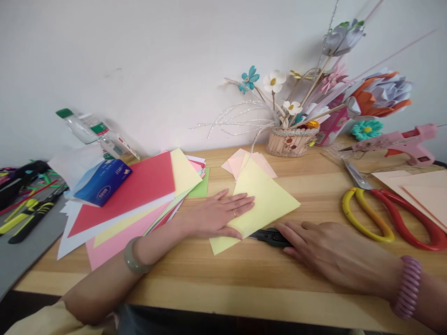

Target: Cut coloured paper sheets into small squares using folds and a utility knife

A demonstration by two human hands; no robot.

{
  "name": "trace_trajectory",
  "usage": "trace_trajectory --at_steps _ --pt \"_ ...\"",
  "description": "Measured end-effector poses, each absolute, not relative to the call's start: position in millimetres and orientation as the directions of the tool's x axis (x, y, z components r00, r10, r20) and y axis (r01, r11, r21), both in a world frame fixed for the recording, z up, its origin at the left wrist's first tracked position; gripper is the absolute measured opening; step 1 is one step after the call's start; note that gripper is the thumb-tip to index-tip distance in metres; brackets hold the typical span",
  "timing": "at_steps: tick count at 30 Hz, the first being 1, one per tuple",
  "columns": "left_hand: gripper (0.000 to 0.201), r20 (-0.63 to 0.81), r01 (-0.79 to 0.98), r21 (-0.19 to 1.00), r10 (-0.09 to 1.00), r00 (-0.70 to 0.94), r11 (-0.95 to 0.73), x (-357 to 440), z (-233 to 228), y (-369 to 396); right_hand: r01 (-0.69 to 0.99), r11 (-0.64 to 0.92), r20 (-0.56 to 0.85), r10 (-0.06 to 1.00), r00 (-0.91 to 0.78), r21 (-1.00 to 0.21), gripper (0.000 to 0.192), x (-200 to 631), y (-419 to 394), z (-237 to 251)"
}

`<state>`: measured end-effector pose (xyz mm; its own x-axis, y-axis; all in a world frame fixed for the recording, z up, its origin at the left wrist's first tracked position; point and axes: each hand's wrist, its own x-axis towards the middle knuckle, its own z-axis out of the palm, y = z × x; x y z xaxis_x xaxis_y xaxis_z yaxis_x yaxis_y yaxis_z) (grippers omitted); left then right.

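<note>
1. The yellow sheet lies flat near the middle of the bench, turned cornerwise, its lower edge toward you.
2. Your left hand rests palm-down on the sheet's left part, fingers spread flat; the grip closes on nothing and appears to serve only to pin the paper against sliding.
3. Your right hand lies just beside the sheet's lower right edge, fingertips pressing on a dark cutter that sits along that edge. The fingers lie on top of the tool rather than around it; a full grasp is not evident.
4. A few pale pink squares lie partly under the sheet's far corner.
5. To the left, a fanned stack of coloured paper carries a blue tissue pack.
6. To the right, yellow-and-red scissors lie near, a pink glue gun beyond them.
7. A small basket of paper flowers stands against the wall.
8. The surface is light wood, the wall plain white. Hand tools crowd a grey mat at the far left.
</note>
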<state>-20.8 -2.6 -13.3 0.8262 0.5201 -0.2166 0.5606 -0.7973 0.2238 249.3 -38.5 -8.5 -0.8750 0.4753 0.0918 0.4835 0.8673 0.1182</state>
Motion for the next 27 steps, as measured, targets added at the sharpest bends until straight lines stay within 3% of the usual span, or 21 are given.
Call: trace_trajectory --at_steps 27 --pt "0.061 -0.197 0.574 0.196 0.541 0.817 -0.795 -20.5 -13.4 -5.5 0.480 0.868 0.079 0.473 -0.878 0.132 0.018 239.9 -44.3 -12.0"
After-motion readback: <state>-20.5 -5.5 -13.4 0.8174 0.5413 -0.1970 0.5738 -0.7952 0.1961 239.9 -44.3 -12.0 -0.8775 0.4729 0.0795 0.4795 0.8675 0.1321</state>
